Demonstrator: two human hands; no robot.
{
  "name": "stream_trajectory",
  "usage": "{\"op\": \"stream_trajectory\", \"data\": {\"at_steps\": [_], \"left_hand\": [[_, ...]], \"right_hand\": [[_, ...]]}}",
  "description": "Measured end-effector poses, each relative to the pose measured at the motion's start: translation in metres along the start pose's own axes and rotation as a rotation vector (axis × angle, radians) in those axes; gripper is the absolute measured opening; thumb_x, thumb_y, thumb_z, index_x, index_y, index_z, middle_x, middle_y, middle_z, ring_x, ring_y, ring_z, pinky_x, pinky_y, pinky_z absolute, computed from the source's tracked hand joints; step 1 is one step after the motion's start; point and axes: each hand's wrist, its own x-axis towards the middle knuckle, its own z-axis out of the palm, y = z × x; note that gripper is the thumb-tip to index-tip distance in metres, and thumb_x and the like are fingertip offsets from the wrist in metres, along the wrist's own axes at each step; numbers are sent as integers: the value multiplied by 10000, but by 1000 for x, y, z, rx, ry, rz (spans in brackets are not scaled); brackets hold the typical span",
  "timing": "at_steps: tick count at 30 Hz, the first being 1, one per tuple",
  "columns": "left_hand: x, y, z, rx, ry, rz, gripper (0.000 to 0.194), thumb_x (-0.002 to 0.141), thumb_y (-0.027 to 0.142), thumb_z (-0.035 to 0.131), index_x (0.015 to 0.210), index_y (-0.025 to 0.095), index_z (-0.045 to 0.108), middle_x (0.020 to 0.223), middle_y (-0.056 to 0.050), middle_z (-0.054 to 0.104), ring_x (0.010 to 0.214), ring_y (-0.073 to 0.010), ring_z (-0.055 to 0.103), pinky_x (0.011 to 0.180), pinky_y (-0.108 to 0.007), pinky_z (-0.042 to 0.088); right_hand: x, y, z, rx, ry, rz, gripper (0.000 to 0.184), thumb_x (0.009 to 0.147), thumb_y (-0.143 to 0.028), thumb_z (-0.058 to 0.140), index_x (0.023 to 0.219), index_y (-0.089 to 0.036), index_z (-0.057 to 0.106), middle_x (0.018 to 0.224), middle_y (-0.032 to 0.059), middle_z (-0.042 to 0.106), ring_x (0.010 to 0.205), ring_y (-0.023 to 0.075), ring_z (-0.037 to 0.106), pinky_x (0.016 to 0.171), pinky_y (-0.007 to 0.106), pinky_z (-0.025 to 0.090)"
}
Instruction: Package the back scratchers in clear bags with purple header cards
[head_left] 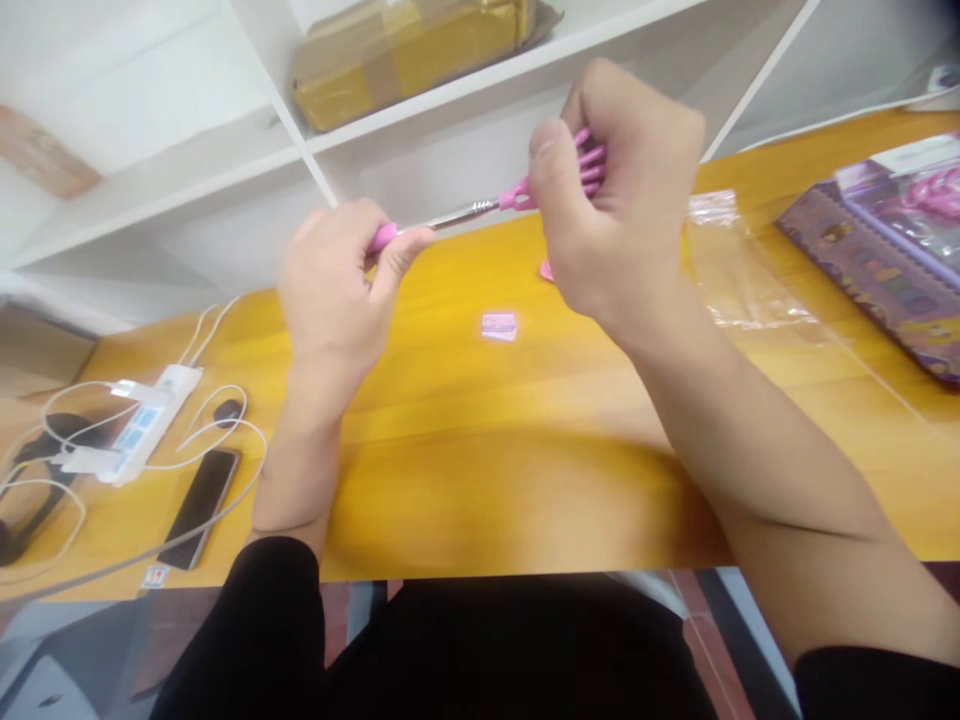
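Observation:
Above the table I hold a telescopic back scratcher (459, 215), with a thin metal rod and pink ends, stretched between both hands. My left hand (334, 275) is closed round its pink grip, the thumb lying along the rod. At the other end, my right hand (626, 190) wraps the pink pronged head, and several prongs show between thumb and palm. On the wooden table (450, 400) below lies a small pink-purple card (499, 326). A pink piece (546, 270) peeks out beside my right wrist, mostly hidden.
At right are a clear plastic bag (739, 260) and a purple patterned box (874, 275) with pink packaged items on it. A white power strip (150, 425), cables and a phone (199, 508) occupy the left. A taped carton (412, 60) sits on the white shelf behind.

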Motion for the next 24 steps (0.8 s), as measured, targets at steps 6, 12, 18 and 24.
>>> {"op": "stream_trajectory", "data": {"at_steps": [6,12,18,24], "left_hand": [[-1,2,-7,-15,-21,-19,702,1019,932,478,731,292,470,677,-46,535,793,-274,559,779,-459,358],[-3,6,-9,-70,-32,26,701,1036,918,481,740,282,477,660,-32,484,769,-253,547,751,-449,347],[-4,14,-14,-102,-32,59,681,1095,840,487,750,256,433,662,-20,462,761,-225,537,733,-428,328],[2,2,-14,-129,-61,107,648,1099,804,544,764,257,461,655,-7,404,754,-212,497,736,-423,320]], "right_hand": [[0,-10,-9,-36,-24,-23,569,1216,-564,551,838,-192,346,748,16,525,771,104,710,679,333,406],[-1,-17,-16,-120,-9,-62,511,1208,-471,551,836,-196,335,763,23,499,703,106,568,698,330,392],[-1,-17,-16,-93,20,-112,361,1133,-258,555,845,-181,350,753,7,511,699,117,611,684,295,392],[-2,-16,-13,-35,9,-129,353,1142,-252,528,840,-178,361,751,4,550,726,104,682,633,273,392]]}}
